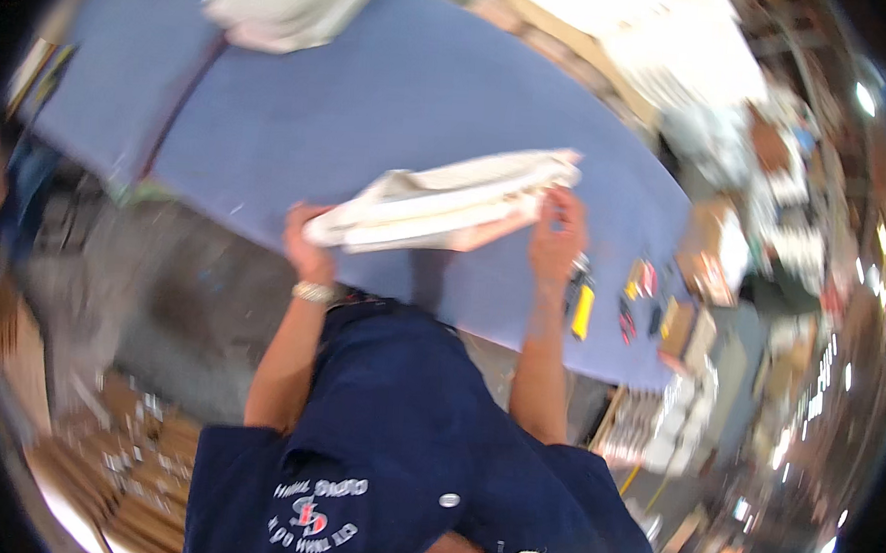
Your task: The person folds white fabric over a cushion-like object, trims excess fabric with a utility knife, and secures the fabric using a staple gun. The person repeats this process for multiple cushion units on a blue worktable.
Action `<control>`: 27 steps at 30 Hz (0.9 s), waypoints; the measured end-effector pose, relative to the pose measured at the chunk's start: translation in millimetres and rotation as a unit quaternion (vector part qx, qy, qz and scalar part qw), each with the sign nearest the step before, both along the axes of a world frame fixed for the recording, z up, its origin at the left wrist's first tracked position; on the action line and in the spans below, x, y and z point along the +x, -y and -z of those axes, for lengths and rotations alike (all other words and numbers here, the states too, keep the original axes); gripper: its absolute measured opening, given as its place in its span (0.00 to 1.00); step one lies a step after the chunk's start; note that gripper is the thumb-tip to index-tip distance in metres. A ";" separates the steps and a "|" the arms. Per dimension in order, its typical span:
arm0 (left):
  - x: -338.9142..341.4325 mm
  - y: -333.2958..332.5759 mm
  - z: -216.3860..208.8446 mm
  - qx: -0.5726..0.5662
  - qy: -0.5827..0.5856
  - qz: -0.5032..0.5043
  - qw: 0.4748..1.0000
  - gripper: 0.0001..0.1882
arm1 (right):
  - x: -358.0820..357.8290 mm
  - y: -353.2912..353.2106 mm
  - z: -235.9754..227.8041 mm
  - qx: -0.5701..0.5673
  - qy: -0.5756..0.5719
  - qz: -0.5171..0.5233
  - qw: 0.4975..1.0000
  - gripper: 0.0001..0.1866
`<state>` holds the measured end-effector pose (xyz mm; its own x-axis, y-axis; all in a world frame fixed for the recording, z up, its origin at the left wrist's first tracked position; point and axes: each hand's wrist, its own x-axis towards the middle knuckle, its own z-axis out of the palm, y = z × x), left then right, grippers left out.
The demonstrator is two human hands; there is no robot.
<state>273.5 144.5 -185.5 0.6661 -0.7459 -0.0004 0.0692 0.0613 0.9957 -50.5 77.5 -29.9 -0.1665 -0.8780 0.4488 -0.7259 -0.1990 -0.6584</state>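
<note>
Between my two hands, above the blue tabletop (pixel 301 119), is a folded bundle of white cloth (pixel 447 199) with several layers along its edge and a pinkish underside. My left hand (pixel 310 245) has its fingers closed on the bundle's left end, and a bracelet or watch shows on that wrist. My right hand (pixel 560 231) grips the opposite end, with its fingers wrapped over the corner. The bundle is tilted, its right end farther from me. Motion blur hides the exact kind of cloth item.
Right of my right forearm lie a yellow-handled tool (pixel 582 312) and several small tools with red, black and yellow parts. A pale folded cloth pile (pixel 292 6) rests at the far left of the table. Cardboard boxes (pixel 710 245) stand beyond the right edge.
</note>
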 end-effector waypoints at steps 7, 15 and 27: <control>-28.0 -23.5 18.2 -0.045 -0.313 0.053 0.947 0.16 | 11.4 -64.1 34.7 0.145 0.206 0.028 0.967 0.21; -61.3 25.0 2.2 -0.103 -0.046 0.160 0.981 0.16 | 32.7 -32.1 -22.4 0.050 -0.173 -0.238 0.955 0.32; -25.2 -32.7 -32.8 0.090 -0.370 0.173 0.909 0.21 | 85.0 -67.7 88.6 0.069 -0.147 -0.476 0.864 0.29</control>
